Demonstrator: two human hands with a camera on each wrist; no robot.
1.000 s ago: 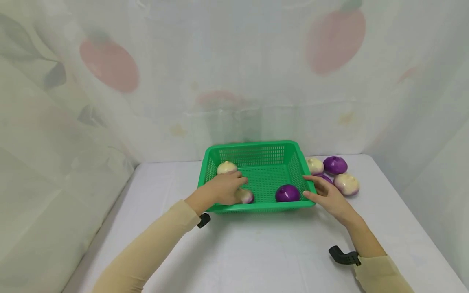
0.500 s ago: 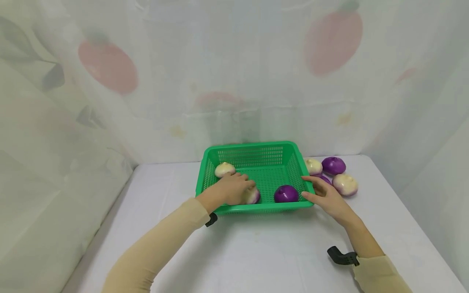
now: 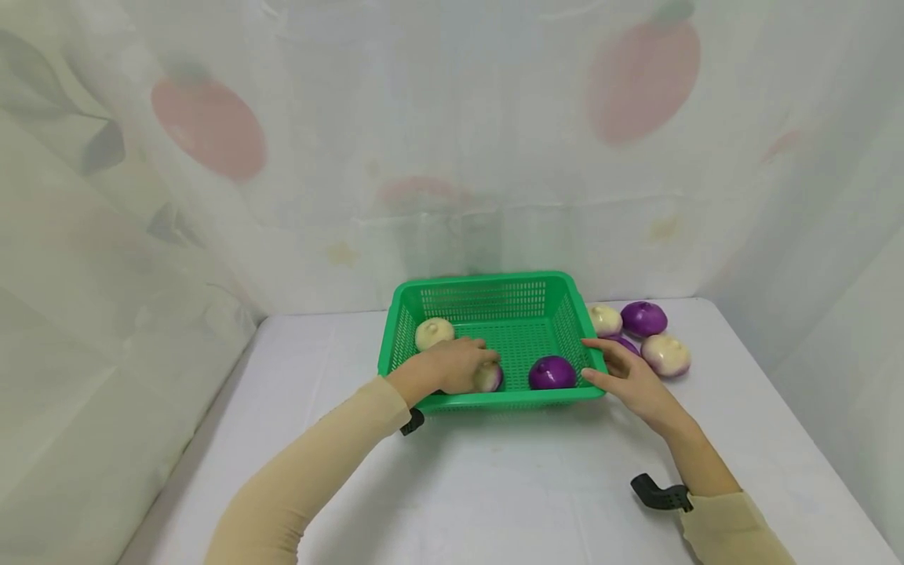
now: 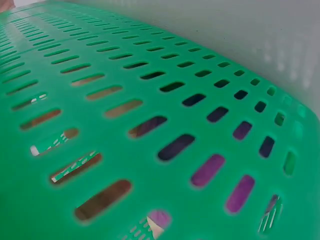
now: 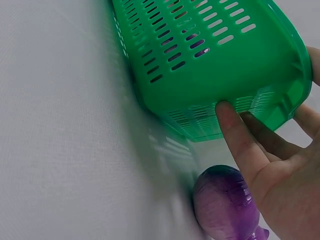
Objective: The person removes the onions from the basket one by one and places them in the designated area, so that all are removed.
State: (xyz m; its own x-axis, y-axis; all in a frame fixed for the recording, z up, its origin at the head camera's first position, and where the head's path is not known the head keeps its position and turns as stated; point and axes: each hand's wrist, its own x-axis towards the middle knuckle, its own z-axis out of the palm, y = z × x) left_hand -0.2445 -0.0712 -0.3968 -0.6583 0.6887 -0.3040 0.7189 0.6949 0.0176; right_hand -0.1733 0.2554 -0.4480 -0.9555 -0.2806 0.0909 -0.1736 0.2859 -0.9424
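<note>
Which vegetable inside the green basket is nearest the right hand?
The purple vegetable in the near right corner of the basket, beside the right hand. The cream vegetable at the left and the two-toned vegetable under the left hand lie farther off.

The basket [image 3: 508,398] stands on the desk [image 3: 494,486], before the hanging cloth [image 3: 452,157]. Inside it, one onion [image 3: 434,334] lies at the left, a second onion [image 3: 489,378] lies near the front wall in the left grip [image 3: 455,366], and a third onion [image 3: 552,373] occupies the front right corner. The right grip [image 3: 632,384] rests at the right rim. Right of the basket, on the desk, four clustered onions [image 3: 666,355] lie, two at the rear, two farther forward.
</note>
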